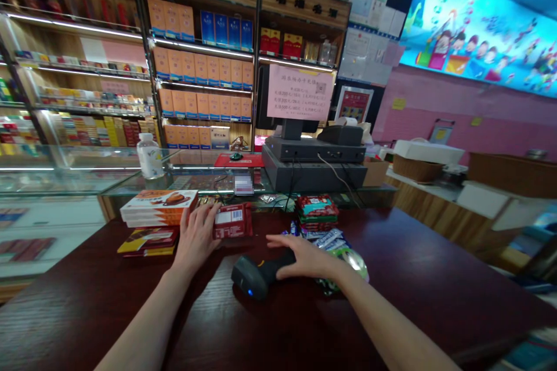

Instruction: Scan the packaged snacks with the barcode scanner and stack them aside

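My left hand (199,236) is closed on the left end of a dark red snack packet (234,221), whose white barcode label faces me. Just left of that hand, white-and-orange snack boxes (159,207) are stacked on red-and-yellow packets (148,242). A black barcode scanner (251,276) with a blue light lies on the dark counter. Over its handle hovers my right hand (302,258), thumb and fingers apart, the thumb close to the handle. Beyond my right hand are blue-and-white wrapped bars (329,239), a green-and-clear packet (354,261) and a stack of red and green packets (316,210).
A point-of-sale terminal (315,149) carrying a pink paper sign (299,93) stands behind the counter (391,301). A white bottle (149,156) is on the glass case at left. Cables hang from the terminal. Shelves of boxes (200,69) line the back wall.
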`<action>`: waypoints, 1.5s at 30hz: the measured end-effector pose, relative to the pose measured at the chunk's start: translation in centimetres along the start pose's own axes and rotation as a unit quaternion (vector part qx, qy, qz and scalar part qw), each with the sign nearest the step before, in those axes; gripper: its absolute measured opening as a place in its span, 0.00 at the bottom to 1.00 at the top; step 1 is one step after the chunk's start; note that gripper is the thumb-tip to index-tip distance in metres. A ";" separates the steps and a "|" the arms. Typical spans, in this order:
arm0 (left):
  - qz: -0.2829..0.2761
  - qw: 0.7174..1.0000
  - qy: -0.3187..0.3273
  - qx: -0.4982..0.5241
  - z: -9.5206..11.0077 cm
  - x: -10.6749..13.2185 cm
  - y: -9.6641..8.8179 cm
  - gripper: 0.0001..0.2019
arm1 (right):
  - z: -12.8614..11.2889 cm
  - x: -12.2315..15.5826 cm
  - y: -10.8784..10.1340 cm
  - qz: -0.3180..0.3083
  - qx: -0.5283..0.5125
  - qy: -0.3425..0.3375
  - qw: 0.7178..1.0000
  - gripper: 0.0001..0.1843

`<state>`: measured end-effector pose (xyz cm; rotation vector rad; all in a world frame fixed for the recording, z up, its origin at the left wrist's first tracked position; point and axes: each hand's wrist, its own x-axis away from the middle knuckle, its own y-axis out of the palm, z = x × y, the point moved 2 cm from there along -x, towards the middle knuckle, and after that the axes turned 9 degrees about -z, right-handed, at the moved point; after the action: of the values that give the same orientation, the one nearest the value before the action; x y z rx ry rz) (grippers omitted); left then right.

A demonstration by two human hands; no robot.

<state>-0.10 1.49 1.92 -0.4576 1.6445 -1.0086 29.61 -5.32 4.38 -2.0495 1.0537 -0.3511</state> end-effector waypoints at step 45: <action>0.020 0.999 -0.028 -0.006 -1.5 0.3 0.5 0.36 | -0.8 -3.0 -0.8 0.042 -0.007 -0.023 0.999 0.46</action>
<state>-1.48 2.16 1.39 -0.4550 1.6051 -0.9498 27.83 -3.12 5.83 -2.0096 1.1126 -0.2527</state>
